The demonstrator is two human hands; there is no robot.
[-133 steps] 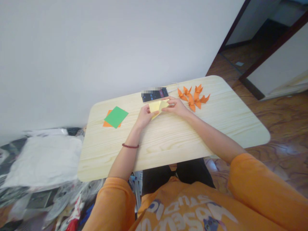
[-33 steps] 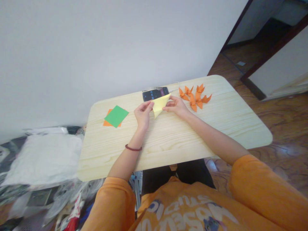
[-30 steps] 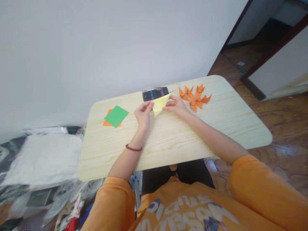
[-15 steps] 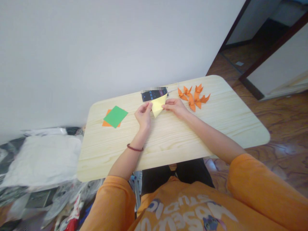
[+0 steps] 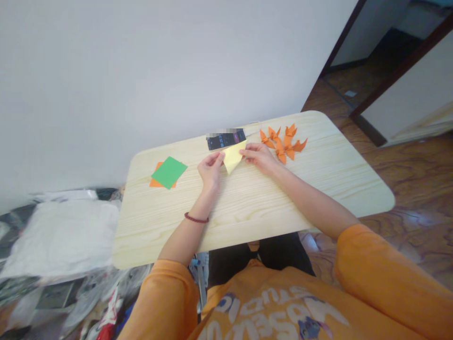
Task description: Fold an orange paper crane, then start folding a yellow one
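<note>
A piece of yellow paper, folded and roughly triangular, is held up between my two hands over the middle of the table. My left hand pinches its left edge between thumb and fingers. On the opposite side, my right hand grips the paper's right edge in the same way. One corner of the sheet points down toward me. Just behind the paper lies a dark phone with lit digits, its lower right part covered by the sheet.
Several folded orange paper figures lie in a cluster right of my right hand. Green paper rests over orange paper at the left. The wooden table meets a pale wall behind. White cloth and plastic bags are piled left of the table.
The yellow paper has tilted slightly, and my right fingers have shifted a little higher along its edge. Both hands keep their hold on it.
</note>
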